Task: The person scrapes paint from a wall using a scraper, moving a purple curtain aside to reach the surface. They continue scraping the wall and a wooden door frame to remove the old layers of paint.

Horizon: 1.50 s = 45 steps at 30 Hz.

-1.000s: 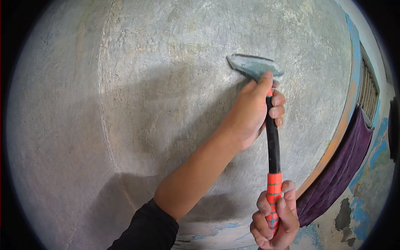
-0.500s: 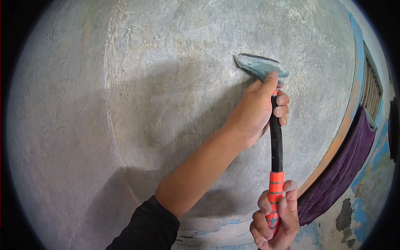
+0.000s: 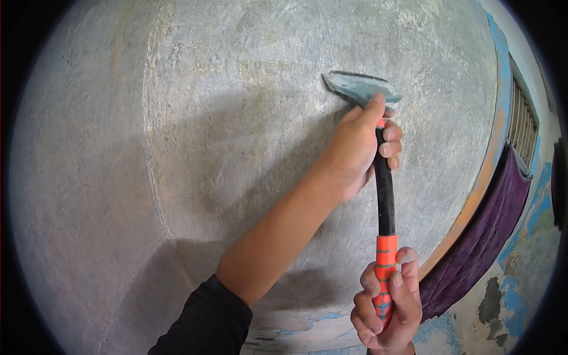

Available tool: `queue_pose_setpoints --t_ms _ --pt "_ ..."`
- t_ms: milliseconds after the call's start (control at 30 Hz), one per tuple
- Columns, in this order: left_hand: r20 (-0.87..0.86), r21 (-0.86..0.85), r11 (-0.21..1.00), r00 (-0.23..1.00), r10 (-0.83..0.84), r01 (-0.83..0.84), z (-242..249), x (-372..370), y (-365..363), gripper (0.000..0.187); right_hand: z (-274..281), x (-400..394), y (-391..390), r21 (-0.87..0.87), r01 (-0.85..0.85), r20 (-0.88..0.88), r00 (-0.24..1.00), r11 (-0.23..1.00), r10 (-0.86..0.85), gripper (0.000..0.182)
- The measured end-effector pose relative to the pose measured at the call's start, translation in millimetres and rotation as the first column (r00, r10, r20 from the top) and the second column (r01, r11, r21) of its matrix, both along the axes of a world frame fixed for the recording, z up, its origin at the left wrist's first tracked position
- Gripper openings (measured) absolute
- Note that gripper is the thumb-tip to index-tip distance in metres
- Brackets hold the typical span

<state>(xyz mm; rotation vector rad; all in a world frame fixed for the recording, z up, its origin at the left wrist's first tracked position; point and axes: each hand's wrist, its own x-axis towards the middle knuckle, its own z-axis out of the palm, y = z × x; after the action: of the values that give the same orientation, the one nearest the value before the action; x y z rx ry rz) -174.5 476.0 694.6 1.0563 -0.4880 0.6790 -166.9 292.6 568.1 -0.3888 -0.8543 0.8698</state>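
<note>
Both left hand [image 3: 358, 142] and right hand [image 3: 404, 305] curl closed around the scraper [image 3: 385, 198].

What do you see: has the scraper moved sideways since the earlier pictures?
No: against the pale line on the wall, the scraper shows no clear sideways shift; up or down, I cannot tell.

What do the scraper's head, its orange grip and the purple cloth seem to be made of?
Scraper's head: metal or hard plastic, I can't tell which; dusty grey-green and firm-edged. Orange grip: probably rubber or plastic, evenly coloured, crossed by dark lines. Purple cloth: likely woven fabric, since it hangs in soft folds.
</note>
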Motion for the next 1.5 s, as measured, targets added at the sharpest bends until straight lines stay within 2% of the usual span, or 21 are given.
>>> queue_pose_setpoints --t_ms 300,400,500,633,733,867,1000,1133,1300,1400,1500 --pt "-0.014 0.009 1.0 1.0 0.009 -0.009 1.2 -2.5 1.1 0.033 1.6 -0.8 1.7 0.002 0.001 0.014 1.0 1.0 -0.001 0.02" --pt "-0.025 -0.011 1.0 1.0 0.019 -0.019 0.2 -5.9 -1.2 0.033 1.5 -7.5 -1.1 -0.001 -0.011 -0.059 0.998 1.0 0.011 0.02" --pt "-0.047 -0.048 0.998 0.999 0.026 -0.029 -9.1 -14.5 -5.1 0.033 2.4 -9.2 -9.1 -0.068 -0.05 0.026 0.998 0.996 0.052 0.018" --pt "0.006 -0.077 0.991 0.994 0.107 -0.106 -7.2 -32.8 6.6 0.032 -7.8 1.1 17.5 -0.027 0.002 0.216 0.976 1.0 0.004 0.021" --pt "0.002 -0.031 0.993 0.993 0.116 -0.116 3.7 -40.8 16.2 0.031 0.2 -4.1 25.4 -0.021 0.004 0.218 0.976 1.0 0.0 0.02" --pt "-0.013 -0.085 0.986 0.99 0.141 -0.142 -1.0 -52.2 16.1 0.032 5.9 -20.4 20.6 -0.049 -0.057 0.13 0.99 0.997 0.063 0.019" --pt "0.034 -0.195 0.961 0.978 0.204 -0.194 -20.6 -82.6 27.6 0.032 5.0 -25.4 31.4 -0.091 -0.12 0.227 0.964 0.989 0.138 0.02" --pt "0.105 -0.177 0.954 0.959 0.262 -0.241 -10.6 -105.4 50.5 0.034 12.2 -32.6 59.1 -0.085 -0.107 0.308 0.943 0.991 0.128 0.019" --pt "0.054 -0.161 0.952 0.961 0.27 -0.259 -23.5 -118.2 59.7 0.038 -7.4 -41.1 71.1 -0.12 -0.115 0.298 0.943 0.986 0.147 0.019" --pt "0.021 -0.125 0.945 0.951 0.307 -0.302 -32.7 -124.6 60.8 0.04 -20.0 -50.4 78.6 -0.071 -0.152 0.327 0.93 0.986 0.167 0.02" --pt "0.071 -0.128 0.942 0.944 0.321 -0.311 -25.2 -129.9 69.6 0.04 -10.3 -58.8 85.9 -0.062 -0.159 0.35 0.921 0.985 0.171 0.022"
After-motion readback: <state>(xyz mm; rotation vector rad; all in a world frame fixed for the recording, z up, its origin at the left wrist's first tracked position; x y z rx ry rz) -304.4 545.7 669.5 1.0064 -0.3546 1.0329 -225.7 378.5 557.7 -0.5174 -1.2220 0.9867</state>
